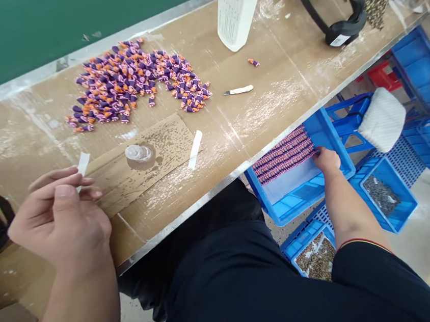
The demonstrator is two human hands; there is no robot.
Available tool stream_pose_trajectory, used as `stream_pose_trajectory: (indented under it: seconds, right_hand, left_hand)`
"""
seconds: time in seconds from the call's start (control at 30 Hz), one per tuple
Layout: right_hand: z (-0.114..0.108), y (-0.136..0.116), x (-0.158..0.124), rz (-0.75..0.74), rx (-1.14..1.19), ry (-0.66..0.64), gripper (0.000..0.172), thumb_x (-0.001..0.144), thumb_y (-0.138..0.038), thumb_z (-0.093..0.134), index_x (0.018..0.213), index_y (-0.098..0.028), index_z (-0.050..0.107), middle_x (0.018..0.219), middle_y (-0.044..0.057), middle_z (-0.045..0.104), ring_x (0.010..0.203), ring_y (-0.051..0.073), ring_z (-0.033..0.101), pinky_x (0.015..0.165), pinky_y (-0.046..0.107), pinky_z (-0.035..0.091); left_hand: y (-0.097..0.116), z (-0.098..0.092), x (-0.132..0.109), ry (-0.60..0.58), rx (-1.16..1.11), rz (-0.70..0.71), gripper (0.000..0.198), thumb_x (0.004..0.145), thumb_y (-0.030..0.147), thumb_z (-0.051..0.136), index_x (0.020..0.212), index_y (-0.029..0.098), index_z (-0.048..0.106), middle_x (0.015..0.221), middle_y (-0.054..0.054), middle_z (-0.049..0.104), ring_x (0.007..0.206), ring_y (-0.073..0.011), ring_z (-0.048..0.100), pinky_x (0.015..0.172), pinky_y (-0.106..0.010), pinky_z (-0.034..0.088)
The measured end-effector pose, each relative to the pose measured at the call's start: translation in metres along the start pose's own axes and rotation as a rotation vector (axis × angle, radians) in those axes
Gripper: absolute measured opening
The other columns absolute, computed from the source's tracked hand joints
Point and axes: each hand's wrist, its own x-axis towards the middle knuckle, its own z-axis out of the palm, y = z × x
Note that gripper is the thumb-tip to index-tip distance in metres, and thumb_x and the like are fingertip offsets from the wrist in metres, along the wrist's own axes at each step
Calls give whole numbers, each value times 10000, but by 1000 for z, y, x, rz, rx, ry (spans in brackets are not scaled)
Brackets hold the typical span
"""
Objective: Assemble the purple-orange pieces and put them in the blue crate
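Observation:
My left hand (61, 215) hovers over the left end of the cardboard-covered bench (269, 88), fingers pinched on a small white strip (82, 163). My right hand (327, 159) reaches down beside the bench into a blue bin (336, 143); it rests against neat rows of purple-and-orange pieces (284, 154) laid there, fingers curled and partly hidden. A loose heap of the same purple-and-orange pieces (133, 82) lies on the bench top. Another white strip (195, 148) lies near a small clear blob (139, 152) on a cardboard patch.
A small white-handled knife (239, 90) and one stray piece (253, 62) lie mid-bench. A white bottle (239, 7) and a black strap (337, 10) stand at the back. More blue bins (385, 192) with small parts and a white bundle (382, 119) sit below right.

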Motion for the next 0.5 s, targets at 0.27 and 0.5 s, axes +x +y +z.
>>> stream_pose_trajectory:
  seconds: [0.27, 0.5]
  right_hand:
    - [6, 1, -8, 11, 23, -109, 333, 1071, -464, 755, 1239, -178, 786, 1207, 108, 812, 1101, 253, 792, 1013, 468, 655]
    - [4, -7, 0, 29, 64, -201, 323, 1098, -456, 742, 1235, -165, 757, 1238, 89, 783, 1117, 236, 772, 1016, 471, 663]
  left_hand:
    - [13, 4, 0, -30, -113, 6, 367, 527, 538, 768, 595, 203, 634, 672, -46, 634, 472, -111, 489, 329, -228, 272]
    - [8, -1, -2, -60, -125, 34, 353, 577, 519, 778, 653, 194, 664, 683, -52, 626, 524, -129, 498, 341, -230, 285]
